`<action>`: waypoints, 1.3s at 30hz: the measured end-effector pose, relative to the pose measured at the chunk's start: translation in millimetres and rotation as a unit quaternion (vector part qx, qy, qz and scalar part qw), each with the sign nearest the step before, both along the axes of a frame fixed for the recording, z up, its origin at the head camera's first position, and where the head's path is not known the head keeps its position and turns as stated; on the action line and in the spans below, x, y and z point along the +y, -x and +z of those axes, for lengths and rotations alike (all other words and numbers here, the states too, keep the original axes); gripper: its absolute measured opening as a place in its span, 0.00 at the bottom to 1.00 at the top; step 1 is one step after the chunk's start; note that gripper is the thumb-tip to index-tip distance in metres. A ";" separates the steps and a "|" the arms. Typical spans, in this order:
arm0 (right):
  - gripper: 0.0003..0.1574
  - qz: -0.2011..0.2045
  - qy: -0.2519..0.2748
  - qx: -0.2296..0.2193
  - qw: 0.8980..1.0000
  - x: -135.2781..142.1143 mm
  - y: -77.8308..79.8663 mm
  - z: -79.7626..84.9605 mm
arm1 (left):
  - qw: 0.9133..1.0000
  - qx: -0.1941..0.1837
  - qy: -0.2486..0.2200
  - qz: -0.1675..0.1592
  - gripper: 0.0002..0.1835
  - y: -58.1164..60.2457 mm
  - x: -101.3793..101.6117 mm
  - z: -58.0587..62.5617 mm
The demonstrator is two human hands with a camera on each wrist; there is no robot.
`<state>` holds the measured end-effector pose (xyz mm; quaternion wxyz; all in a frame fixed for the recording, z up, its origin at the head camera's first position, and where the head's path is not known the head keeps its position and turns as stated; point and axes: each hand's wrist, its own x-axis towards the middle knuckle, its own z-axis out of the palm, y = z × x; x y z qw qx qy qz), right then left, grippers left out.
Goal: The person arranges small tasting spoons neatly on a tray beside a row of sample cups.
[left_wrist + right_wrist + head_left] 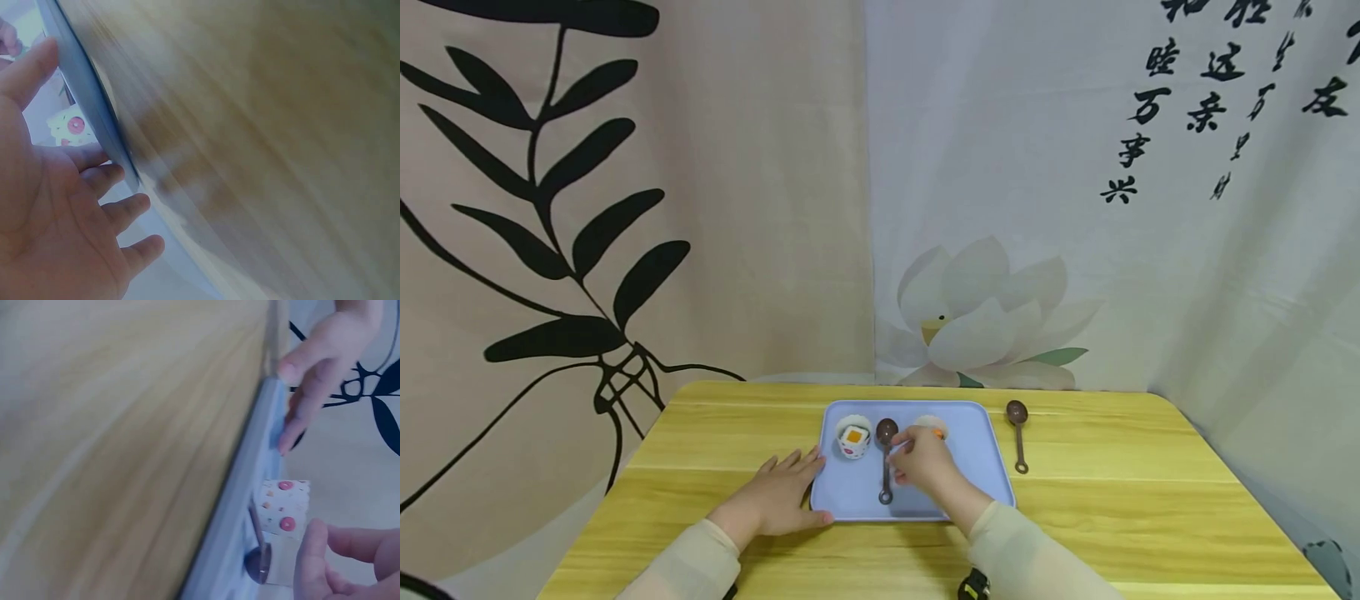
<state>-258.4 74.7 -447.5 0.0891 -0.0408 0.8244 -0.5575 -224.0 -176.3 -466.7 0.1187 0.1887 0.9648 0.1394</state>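
Note:
A pale blue tray (pixel 861 510) lies on the table. My left hand (pixel 782 493) rests at its left edge, fingers spread and thumb at the front corner. Over the tray's middle is my right hand (pixel 931 463), thumb and fingertips close together beside a brown spoon (pixel 886 471). Whether anything small is between those fingertips cannot be made out. A patterned paper cup (pixel 853 450) with a white and orange piece in it stands at the left on the tray. Behind my right hand, a second cup (pixel 931 421) with something orange inside is partly hidden.
Another brown spoon (pixel 1018 437) lies on the wooden table (pixel 1112 492), right of the tray. A printed curtain (pixel 775 208) hangs behind the table. Near the front edge, a dark object with yellow marks (pixel 974 585) shows beside my right sleeve.

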 end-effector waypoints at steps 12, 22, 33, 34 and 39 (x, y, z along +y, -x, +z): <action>0.16 -0.001 0.024 0.000 1.000 14.7 -0.1 16.9 | 1.000 0.007 0.002 -0.002 0.54 -0.3 0.0 -1.1; 0.14 -0.017 0.043 0.005 0.999 31.0 -0.5 32.5 | 1.000 0.006 0.002 -0.004 0.53 -0.8 2.0 0.2; 0.12 -0.034 0.006 0.020 0.999 65.4 6.2 38.7 | 1.000 0.005 0.006 -0.003 0.53 -1.5 3.1 2.7; 0.13 -0.037 0.003 0.018 0.999 68.6 6.6 39.6 | 1.000 0.006 0.007 -0.003 0.53 -1.4 3.0 2.5; 0.13 -0.051 -0.009 0.014 0.999 83.7 8.5 42.5 | 1.000 0.005 0.010 -0.001 0.53 -1.1 2.6 0.9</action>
